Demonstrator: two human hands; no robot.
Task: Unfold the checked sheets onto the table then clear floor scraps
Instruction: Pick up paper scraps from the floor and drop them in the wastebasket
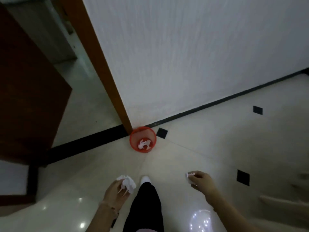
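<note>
Tiled floor [209, 148], red bin [133, 133] by door frame [100, 64], shoe [145, 179] between

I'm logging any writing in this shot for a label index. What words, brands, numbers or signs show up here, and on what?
None can be read.
Red bin: no label visible.
Crumpled paper in the left hand: blank as far as it shows.
Crumpled paper in the right hand: too small and blurred to tell.
Wall, door and floor: no signs.
</note>
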